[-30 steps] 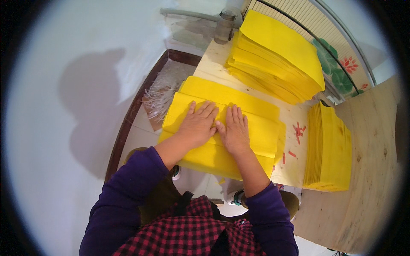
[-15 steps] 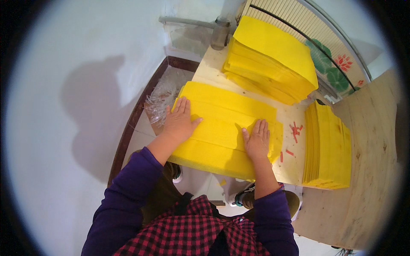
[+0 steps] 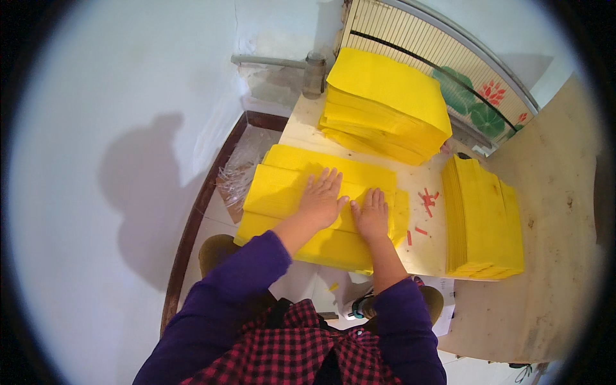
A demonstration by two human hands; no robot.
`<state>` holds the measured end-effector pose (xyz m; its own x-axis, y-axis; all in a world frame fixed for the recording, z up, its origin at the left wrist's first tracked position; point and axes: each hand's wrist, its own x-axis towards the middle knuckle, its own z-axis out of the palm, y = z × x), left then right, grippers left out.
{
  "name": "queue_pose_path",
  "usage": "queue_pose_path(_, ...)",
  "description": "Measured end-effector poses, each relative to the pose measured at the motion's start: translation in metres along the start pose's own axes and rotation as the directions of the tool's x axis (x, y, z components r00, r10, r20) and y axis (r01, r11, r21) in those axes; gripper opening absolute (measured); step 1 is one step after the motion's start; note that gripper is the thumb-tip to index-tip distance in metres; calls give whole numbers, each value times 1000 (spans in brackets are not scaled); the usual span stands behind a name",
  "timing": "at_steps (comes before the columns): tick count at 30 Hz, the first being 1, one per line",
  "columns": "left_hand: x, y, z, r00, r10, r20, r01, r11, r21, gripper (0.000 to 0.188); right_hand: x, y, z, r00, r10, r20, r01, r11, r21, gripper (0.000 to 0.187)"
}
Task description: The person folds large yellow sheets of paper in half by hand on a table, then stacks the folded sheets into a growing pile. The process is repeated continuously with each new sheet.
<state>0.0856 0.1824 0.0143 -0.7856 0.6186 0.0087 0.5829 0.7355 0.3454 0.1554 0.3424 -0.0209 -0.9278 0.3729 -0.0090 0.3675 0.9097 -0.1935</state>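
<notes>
On pale wood table [image 3: 431, 247] edge, folded stack of yellow paper sheets [image 3: 289, 192] lies flat under both palms, left hand [image 3: 321, 200] fingers spread, right hand [image 3: 371, 215] fingers close together, 2 more yellow stacks [image 3: 385, 102] behind & right.

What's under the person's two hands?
Both the left hand and right hand lie flat on a spread of yellow paper sheets, which rest on a pale wooden table. The table beneath the sheets is hidden.
</notes>
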Motion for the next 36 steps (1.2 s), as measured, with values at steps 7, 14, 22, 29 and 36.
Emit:
queue_pose_path(7,-6,-40,5,981,-189,-43,193,973,125,70,-7,-2,0,1000,-2,-27,1,1000,-8,79)
queue_pose_path(14,-17,-77,0,949,-298,-102,310,940,144,71,-1,-43,-8,999,-47,-18,46,997,-60,78)
queue_pose_path(22,-18,-78,0,947,-273,-172,292,951,103,71,20,-118,16,960,-277,53,274,960,52,77)
queue_pose_path(29,-19,-88,5,938,-286,-194,305,949,79,71,22,-28,4,998,-58,2,58,995,-82,80)
queue_pose_path(36,-26,-118,-2,912,-371,-173,387,920,66,64,15,-3,-6,998,66,23,-63,992,-113,82)
